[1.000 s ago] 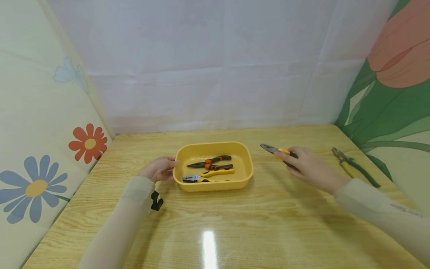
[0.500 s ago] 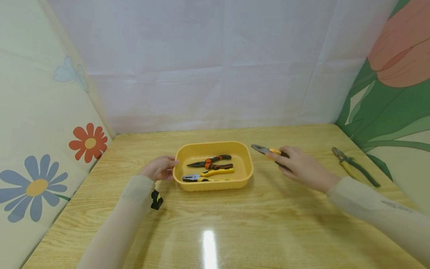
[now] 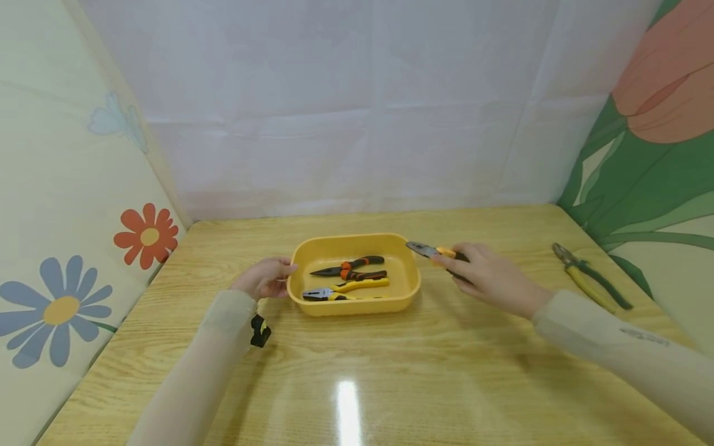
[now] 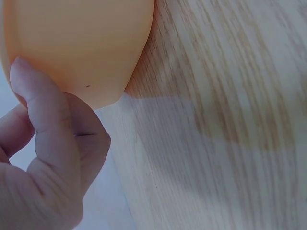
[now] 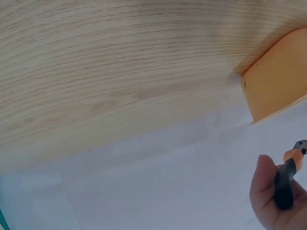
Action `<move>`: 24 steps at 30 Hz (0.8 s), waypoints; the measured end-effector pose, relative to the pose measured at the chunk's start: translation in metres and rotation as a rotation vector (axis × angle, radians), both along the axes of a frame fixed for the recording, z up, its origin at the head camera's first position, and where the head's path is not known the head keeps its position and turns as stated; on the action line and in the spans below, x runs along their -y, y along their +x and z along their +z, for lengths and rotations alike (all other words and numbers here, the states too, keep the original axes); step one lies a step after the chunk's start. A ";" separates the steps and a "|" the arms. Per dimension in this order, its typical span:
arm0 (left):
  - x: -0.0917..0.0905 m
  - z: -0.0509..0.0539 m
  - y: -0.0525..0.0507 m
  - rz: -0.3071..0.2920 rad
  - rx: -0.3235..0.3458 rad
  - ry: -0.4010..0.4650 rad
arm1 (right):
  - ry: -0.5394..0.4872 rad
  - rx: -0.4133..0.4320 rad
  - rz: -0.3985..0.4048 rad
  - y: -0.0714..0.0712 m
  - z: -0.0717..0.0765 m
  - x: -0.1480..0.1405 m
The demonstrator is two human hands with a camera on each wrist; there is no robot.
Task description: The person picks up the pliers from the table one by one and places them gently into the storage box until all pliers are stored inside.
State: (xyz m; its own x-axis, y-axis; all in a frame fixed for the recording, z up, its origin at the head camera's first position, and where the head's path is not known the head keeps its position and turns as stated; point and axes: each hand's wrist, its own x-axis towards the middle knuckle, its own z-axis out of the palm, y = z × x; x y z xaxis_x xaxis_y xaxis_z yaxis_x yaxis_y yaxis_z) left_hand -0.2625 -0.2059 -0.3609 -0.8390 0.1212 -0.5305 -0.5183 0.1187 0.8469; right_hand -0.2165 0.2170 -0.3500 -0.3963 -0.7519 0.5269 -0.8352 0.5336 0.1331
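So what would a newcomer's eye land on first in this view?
Probably the yellow tray mid-table, with black-and-orange pliers and yellow-and-black pliers lying inside and the left grip holding its left end. Next, the held pliers in the right grip, tips near the tray's back right corner. The big pink flower on the right-hand backdrop stands out too.

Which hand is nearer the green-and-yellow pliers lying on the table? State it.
Right: the right hand, gripping other pliers, is left of the green-and-yellow pliers. The left hand is much farther left, holding the left end of the yellow tray.
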 end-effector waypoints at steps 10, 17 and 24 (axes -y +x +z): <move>0.001 0.000 0.000 -0.006 -0.007 0.002 | 0.015 0.032 0.017 -0.001 0.000 0.010; 0.001 -0.001 0.001 -0.006 -0.005 0.009 | 0.041 0.032 0.009 -0.002 0.002 0.018; 0.001 -0.001 0.000 0.000 0.000 0.004 | 0.063 0.030 -0.002 -0.003 0.003 0.026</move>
